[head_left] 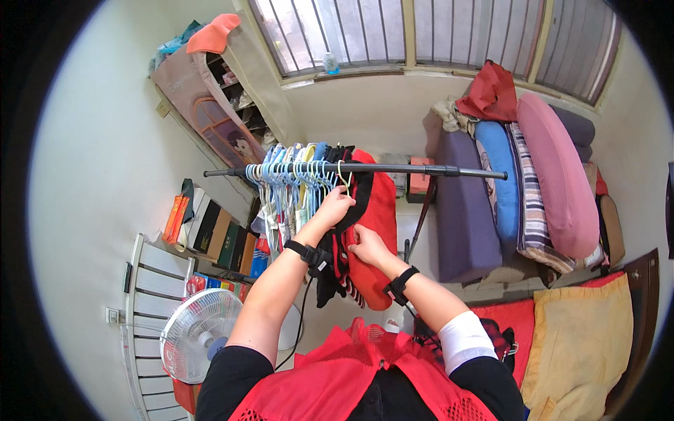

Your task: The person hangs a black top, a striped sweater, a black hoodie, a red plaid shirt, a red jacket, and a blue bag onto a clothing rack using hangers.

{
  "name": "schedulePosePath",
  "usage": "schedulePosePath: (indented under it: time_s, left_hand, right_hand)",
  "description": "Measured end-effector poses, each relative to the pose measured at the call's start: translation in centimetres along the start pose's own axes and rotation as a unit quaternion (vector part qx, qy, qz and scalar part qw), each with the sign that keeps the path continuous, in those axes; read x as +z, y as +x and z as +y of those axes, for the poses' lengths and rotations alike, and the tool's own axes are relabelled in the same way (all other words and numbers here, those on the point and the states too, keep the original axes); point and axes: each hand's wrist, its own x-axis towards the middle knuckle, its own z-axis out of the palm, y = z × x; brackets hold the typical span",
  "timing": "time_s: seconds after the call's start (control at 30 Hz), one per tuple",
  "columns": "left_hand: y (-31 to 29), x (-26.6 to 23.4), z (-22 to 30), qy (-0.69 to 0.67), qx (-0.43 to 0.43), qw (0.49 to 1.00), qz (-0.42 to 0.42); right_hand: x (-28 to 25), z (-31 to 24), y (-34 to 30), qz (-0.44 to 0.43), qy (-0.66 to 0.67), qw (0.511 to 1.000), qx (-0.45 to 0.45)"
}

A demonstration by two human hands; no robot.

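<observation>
A red garment with a black band [375, 221] hangs at the right end of a row of clothes on a black rail [414, 168]. My left hand [337, 206] is closed just under the rail, its fingers pinching a pale yellow hanger [342, 174] below the hook. Lower down, my right hand [368, 245] grips the edge of the red garment, thumb on top. To the left, several light-blue hangers [281, 170] carry clothes packed close together. Black and striped clothing [330, 277] shows beneath my left wrist. The fingertips of both hands are partly hidden.
A white fan [200, 333] stands at the lower left near a white slatted frame [151, 295]. Boxes [210, 228] line the left wall. To the right are a purple sofa [463, 210] with cushions [558, 175] and a yellow cloth [583, 337]. A fabric wardrobe [210, 105] stands behind.
</observation>
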Motion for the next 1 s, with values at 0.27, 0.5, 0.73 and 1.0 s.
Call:
schedulePosePath:
  time_s: [0.27,0.5,0.73,1.0]
  left_hand:
    - [-3.0,-1.1,-1.4,0.083,0.104,0.991,0.015]
    - [-8.8,0.9,1.9,0.036,0.250,0.966,-0.050]
    - [-15.5,4.6,0.7,0.001,0.262,0.933,-0.248]
    - [-22.9,14.3,-1.3,0.012,0.284,0.863,-0.418]
  right_hand:
    - [1.8,0.4,-0.7,0.038,-0.049,0.998,0.028]
    - [0.3,1.9,-5.6,-0.015,-0.132,0.988,0.074]
    - [-1.1,2.0,-19.6,0.068,-0.156,0.959,0.227]
    - [-1.8,2.5,-46.2,0.173,-0.069,0.903,0.388]
